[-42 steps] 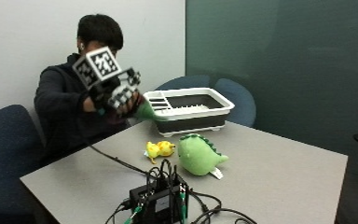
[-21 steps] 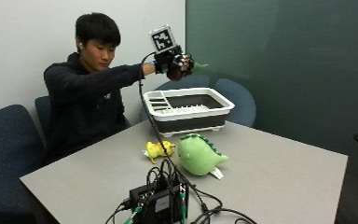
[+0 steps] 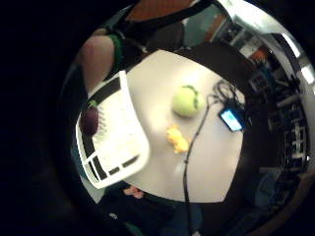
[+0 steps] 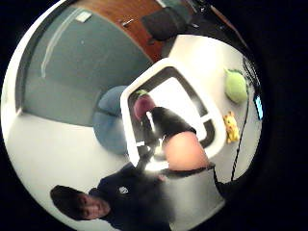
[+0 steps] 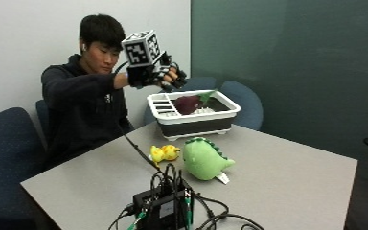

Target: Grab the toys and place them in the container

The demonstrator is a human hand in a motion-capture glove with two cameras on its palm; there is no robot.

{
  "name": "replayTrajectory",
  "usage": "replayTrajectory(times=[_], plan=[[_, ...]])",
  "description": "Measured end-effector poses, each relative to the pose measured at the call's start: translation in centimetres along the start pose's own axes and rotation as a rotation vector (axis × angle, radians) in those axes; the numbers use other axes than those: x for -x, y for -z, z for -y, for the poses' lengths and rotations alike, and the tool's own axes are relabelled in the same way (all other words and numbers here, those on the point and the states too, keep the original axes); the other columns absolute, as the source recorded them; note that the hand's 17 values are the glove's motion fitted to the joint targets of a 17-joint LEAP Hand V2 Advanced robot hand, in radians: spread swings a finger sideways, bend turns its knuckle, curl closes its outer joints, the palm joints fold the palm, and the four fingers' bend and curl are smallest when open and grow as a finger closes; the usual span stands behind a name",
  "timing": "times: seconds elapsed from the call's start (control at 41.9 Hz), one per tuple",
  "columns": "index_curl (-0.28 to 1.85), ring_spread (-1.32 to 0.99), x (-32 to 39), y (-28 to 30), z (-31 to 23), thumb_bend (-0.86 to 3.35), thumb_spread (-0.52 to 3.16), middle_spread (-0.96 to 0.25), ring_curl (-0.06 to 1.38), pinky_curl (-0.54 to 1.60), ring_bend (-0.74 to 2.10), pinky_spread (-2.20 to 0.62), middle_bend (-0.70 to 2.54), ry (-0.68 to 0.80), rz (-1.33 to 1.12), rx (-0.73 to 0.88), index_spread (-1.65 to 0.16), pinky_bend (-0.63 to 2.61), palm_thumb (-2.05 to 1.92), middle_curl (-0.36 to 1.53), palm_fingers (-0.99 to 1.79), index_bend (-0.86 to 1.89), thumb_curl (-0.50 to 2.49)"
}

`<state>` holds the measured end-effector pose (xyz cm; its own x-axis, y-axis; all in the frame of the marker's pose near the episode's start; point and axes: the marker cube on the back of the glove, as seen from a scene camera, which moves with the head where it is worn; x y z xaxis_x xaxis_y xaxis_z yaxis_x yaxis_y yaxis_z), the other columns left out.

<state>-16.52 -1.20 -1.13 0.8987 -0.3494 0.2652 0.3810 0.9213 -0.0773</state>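
My gloved right hand (image 5: 160,75) hovers above the back left corner of the white and black container (image 5: 200,125), with its fingers relaxed and nothing in them. A purple eggplant toy (image 5: 189,103) with a green top lies inside the container (image 4: 129,98); both palm views show the eggplant (image 3: 90,119) (image 4: 143,105) there below the hand. On the grey table in front of the container sit a green dinosaur plush (image 5: 203,158) and a small yellow toy (image 5: 164,153). The plush (image 3: 187,101) and the yellow toy (image 3: 177,139) also show in the little finger side view.
A black box with a tangle of cables (image 5: 165,206) stands at the table's near edge, and one cable (image 5: 136,151) runs from it past the yellow toy toward the person. Blue chairs (image 5: 241,100) stand behind the container and at the left.
The hand rose from chest height to over the container while carrying the eggplant toy. It has let go, and the eggplant now lies in the container.
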Motion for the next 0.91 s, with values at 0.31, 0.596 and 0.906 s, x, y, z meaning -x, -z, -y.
replayTrajectory(times=[0.31, 0.596, 0.906], plan=[[0.33, -0.04, -13.6, -11.3, -3.8, 0.02, 1.33, -0.03, 0.17, 0.34, 0.27, 0.01, 0.32, -0.211, -0.161, 0.333, -0.19, 0.8, 0.18, 0.38, -0.28, 0.47, 0.42], [0.38, 0.0, -15.1, -18.9, -3.5, -0.01, 1.3, 0.01, 0.11, 0.29, 0.08, 0.03, 0.13, -0.212, -0.207, 0.303, -0.19, 0.56, 0.17, 0.32, -0.2, 0.49, 0.39], [0.59, -0.09, -9.1, -7.9, 0.7, 0.2, 1.46, -0.15, 0.04, 0.22, 0.12, 0.01, 0.51, -0.021, -0.134, -0.099, -0.17, 0.27, 0.54, 0.43, 0.27, 1.16, 0.47]])
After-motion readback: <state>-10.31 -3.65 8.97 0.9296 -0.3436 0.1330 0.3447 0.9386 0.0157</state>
